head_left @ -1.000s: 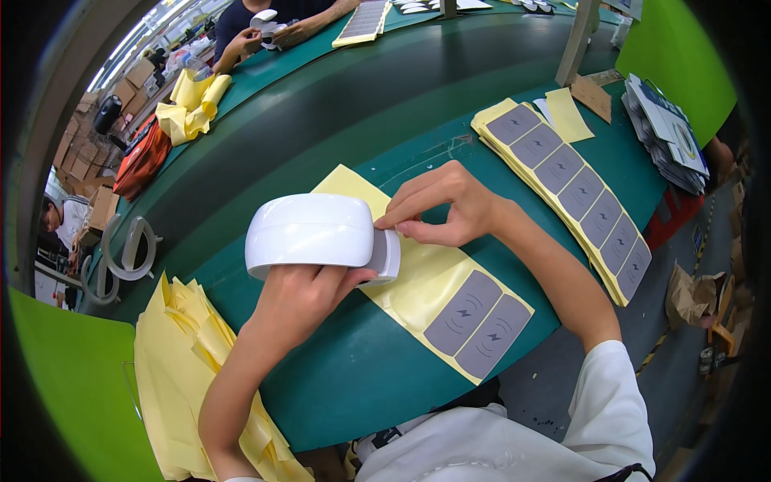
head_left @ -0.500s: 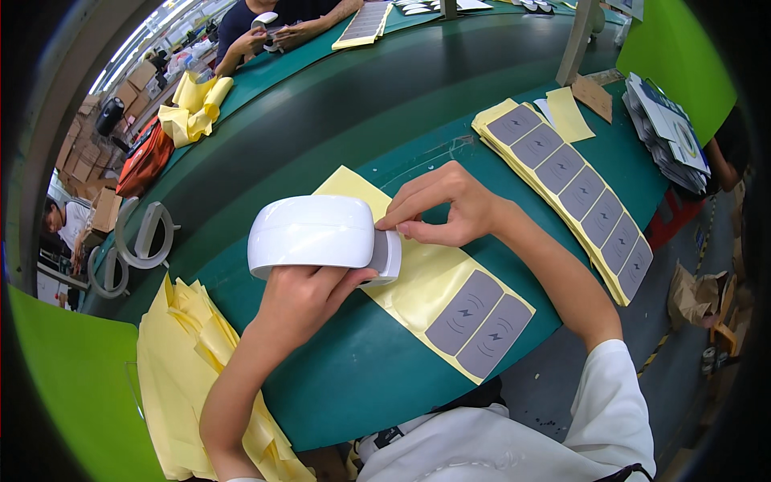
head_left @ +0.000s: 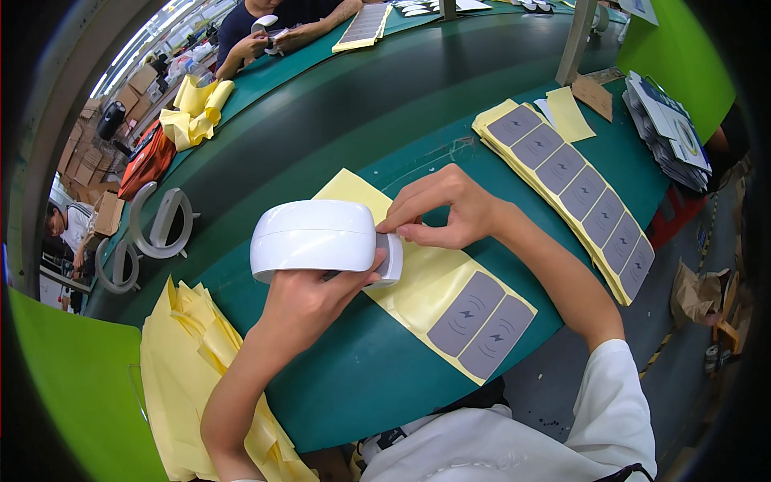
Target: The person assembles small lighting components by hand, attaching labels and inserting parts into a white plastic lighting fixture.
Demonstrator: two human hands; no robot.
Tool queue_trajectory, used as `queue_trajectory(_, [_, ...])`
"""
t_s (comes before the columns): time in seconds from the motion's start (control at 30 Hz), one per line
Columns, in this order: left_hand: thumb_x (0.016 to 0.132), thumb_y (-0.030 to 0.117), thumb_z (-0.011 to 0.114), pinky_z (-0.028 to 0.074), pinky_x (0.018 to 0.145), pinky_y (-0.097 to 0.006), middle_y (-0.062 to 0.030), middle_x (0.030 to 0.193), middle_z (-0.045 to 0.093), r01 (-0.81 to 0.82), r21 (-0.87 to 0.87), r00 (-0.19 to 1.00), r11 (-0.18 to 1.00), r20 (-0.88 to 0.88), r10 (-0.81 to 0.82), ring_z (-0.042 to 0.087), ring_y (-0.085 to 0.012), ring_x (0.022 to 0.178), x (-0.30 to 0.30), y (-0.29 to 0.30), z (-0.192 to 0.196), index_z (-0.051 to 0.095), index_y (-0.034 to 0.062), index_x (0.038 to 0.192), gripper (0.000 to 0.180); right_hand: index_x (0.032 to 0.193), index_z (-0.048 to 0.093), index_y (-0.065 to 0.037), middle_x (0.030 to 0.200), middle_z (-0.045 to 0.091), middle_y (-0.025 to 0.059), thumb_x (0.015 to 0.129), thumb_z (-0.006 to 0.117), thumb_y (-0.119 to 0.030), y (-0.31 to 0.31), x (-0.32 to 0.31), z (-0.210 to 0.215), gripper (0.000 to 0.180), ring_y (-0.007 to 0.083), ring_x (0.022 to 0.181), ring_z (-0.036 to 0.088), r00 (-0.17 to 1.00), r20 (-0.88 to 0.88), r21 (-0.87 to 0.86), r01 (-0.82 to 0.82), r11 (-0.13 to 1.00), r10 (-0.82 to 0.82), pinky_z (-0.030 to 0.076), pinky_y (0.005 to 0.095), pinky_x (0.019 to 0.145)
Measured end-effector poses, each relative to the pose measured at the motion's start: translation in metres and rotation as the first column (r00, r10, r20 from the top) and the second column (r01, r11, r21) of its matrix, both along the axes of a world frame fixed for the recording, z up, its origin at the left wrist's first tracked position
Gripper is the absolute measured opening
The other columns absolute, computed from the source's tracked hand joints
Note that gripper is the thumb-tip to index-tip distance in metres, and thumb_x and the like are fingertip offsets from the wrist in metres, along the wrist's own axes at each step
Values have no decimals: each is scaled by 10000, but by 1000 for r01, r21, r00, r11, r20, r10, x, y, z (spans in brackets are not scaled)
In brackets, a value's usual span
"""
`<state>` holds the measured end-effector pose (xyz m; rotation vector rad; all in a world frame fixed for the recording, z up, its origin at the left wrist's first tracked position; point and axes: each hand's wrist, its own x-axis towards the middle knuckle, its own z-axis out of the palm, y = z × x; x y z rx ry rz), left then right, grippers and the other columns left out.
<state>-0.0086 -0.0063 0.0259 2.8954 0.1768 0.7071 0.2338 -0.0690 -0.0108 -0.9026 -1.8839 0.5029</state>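
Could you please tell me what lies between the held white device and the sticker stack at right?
In the head view: the right hand, part of the yellow sheet, and green tabletop.

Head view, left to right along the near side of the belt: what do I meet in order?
Loose yellow sheets, white rounded device, the person's right hand, stack of grey sticker sheets, pile of flat white-and-grey packaging.

Left fingers (head_left: 353, 283): partly hidden by white device (head_left: 313, 238). Co-worker (head_left: 234, 30): cropped, upper edge. Yellow sheets (head_left: 186, 381): cropped, lower edge.
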Motion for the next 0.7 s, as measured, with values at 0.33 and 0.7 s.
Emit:
queue_trajectory(0.33, [726,141,770,526,733,-391,-97,983,668,-2,145,999,989,39,-3,640,-265,863,-5,2,-9,717,146,1106,384,942,718,-22,807,668,78,741,749,-106,-1,-5,1,220,153,669,664,998,64,-32,-13,999,15,546,245,602])
queue_trajectory(0.7, [750,87,677,505,803,-394,-67,1019,637,30,279,998,960,-66,-12,602,-248,933,-17,8,-24,594,185,1309,574,917,707,-21,813,657,65,733,757,-114,-1,-5,0,213,142,665,658,996,89,-4,3,1000,-3,529,237,583])
